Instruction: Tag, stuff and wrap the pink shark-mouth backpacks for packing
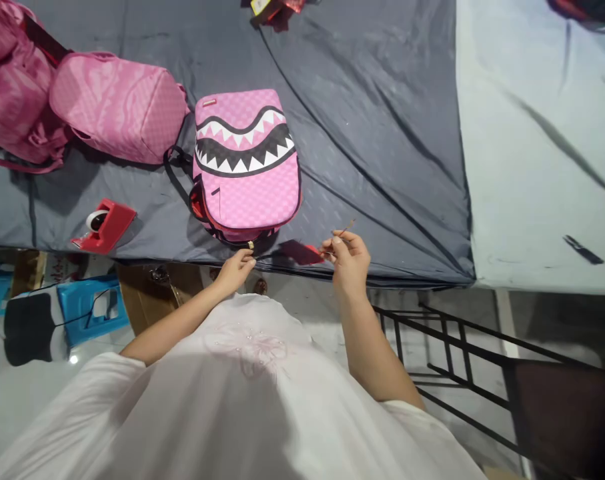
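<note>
A pink backpack point(252, 200) with black-and-white shark teeth lies front up on the grey cloth, near the table's front edge. My left hand point(236, 271) is at its near end, fingers curled together beside a small gold-coloured metal piece point(251, 245). Whether those fingers grip anything is hidden. To the right, my right hand point(352, 263) is closed in a pinch on a thin cord point(347, 227), whose end sticks up past the fingertips. A red tag point(312, 255) hangs or lies just left of that hand, at the cloth's edge.
More pink backpacks point(117, 107) lie to the left. A red tape dispenser point(113, 227) stands near the front edge. On the white surface at right are small black snips point(582, 249). Below are a blue stool point(89, 310), a cardboard box point(142, 293) and a black metal frame point(462, 340).
</note>
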Motion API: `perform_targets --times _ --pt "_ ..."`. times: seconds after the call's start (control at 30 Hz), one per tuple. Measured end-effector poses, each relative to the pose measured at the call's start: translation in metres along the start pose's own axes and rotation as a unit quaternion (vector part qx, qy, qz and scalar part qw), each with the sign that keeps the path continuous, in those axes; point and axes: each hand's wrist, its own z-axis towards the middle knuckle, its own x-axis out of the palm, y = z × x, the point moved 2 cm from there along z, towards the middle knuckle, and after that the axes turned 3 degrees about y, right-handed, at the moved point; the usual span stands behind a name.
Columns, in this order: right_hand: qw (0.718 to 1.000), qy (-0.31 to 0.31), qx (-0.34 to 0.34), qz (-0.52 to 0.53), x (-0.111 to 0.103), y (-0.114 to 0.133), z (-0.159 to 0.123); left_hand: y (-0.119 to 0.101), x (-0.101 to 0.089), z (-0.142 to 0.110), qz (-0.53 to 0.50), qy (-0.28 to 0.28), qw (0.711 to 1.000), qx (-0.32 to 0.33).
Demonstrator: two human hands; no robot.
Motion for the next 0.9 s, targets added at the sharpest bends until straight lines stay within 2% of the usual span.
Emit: perform_targets --times 0.07,0.17,0.23,0.3,0.43,0.53,0.63,0.73,0.83,0.9 --pt "1.000 0.004 -0.009 -0.013 -0.008 -0.002 -0.005 -0.003 0.006 0.008 0.071 -0.022 0.997 0.028" --pt "1.000 0.012 -0.011 -0.027 -0.015 -0.008 -0.014 -0.014 0.012 0.015 0.199 -0.107 0.970 0.091" --pt "0.999 0.021 -0.004 -0.044 -0.018 -0.013 -0.020 -0.015 0.010 0.013 0.241 -0.157 0.950 0.118" --pt "0.997 0.036 0.007 -0.062 -0.021 -0.019 -0.026 -0.009 0.000 0.008 0.241 -0.197 0.942 0.121" --pt "0.992 0.076 0.036 -0.094 -0.022 -0.030 -0.032 0.016 -0.037 0.006 0.140 -0.283 0.948 0.025" --pt "0.984 0.115 0.058 -0.119 -0.013 -0.035 -0.032 0.032 -0.061 0.012 0.038 -0.309 0.950 -0.039" --pt "0.975 0.162 0.086 -0.127 0.011 -0.036 -0.035 0.036 -0.068 0.011 -0.031 -0.292 0.953 -0.070" --pt "0.958 0.217 0.133 -0.134 0.047 -0.040 -0.044 0.030 -0.056 -0.004 -0.116 -0.213 0.967 -0.070" --pt "0.928 0.289 0.172 -0.159 0.092 -0.048 -0.060 0.017 -0.040 -0.026 -0.221 -0.120 0.968 0.015" --pt "0.907 0.340 0.178 -0.176 0.121 -0.054 -0.072 0.014 -0.036 -0.038 -0.268 -0.100 0.956 0.063"
